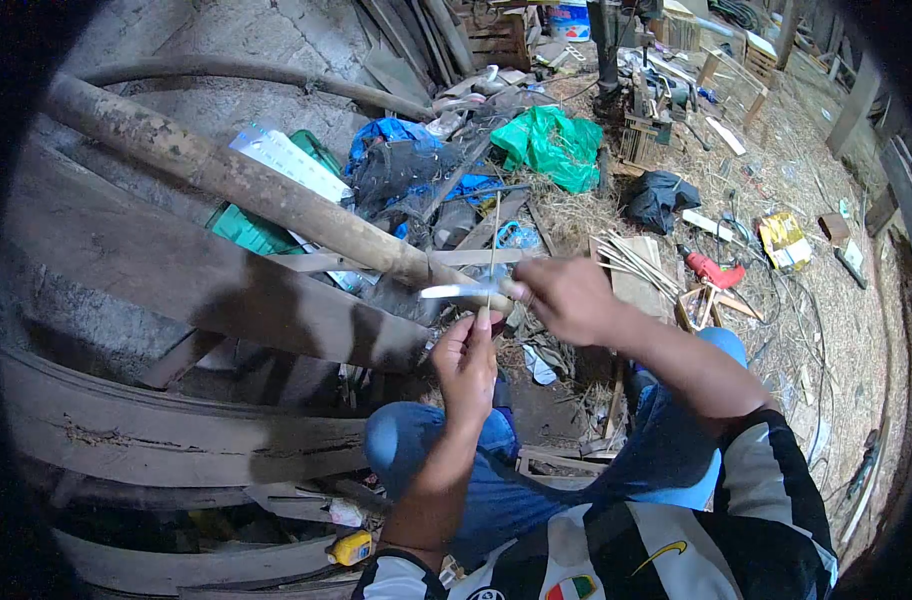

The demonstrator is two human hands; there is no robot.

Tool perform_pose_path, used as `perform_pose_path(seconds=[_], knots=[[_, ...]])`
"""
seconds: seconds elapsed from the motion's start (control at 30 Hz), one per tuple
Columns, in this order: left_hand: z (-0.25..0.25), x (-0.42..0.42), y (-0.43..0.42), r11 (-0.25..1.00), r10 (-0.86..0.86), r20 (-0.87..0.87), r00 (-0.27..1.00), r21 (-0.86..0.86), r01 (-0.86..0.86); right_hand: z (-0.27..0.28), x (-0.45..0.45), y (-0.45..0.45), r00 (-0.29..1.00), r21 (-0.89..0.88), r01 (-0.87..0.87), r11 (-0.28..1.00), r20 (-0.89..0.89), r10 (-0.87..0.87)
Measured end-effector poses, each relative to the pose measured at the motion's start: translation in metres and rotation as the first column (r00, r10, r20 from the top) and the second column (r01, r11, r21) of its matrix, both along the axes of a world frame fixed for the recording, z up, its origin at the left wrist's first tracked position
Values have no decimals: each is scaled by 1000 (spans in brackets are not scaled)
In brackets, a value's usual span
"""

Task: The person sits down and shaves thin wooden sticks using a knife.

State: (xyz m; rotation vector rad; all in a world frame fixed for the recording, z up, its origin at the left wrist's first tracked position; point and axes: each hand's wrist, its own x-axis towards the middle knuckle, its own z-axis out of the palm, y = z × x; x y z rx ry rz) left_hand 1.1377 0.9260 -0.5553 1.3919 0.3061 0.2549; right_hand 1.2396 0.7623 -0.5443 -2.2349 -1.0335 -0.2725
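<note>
In the middle of the view, my left hand (465, 368) pinches the lower end of a thin wooden stick (495, 235), which points up and away from me. My right hand (568, 296) is closed around the handle of a knife (454, 291); the blade points left and crosses the stick just above my left fingertips. Whether the edge touches the stick, I cannot tell. Right behind the blade is the end of a long round pole (246, 190), slanting in from the upper left. My fingers cover most of the knife's handle.
Wooden planks (176, 415) lie along the left. A green plastic bag (551, 148) and a black bag (661, 200) sit ahead. To the right are cut sticks (636, 262), a red drill (711, 268) with its cable, and a yellow packet (784, 240). A yellow bottle (351, 548) lies lower left.
</note>
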Motion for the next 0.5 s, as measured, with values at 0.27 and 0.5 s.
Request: perform_pose_path(seconds=[0.27, 0.5], knots=[[-7, -3, 0, 970, 76, 132, 988, 220, -104, 1, 6, 0, 995, -66, 80, 995, 61, -76], [-15, -3, 2, 923, 35, 182, 983, 371, -102, 8, -2, -1, 997, -42, -6, 999, 80, 10]])
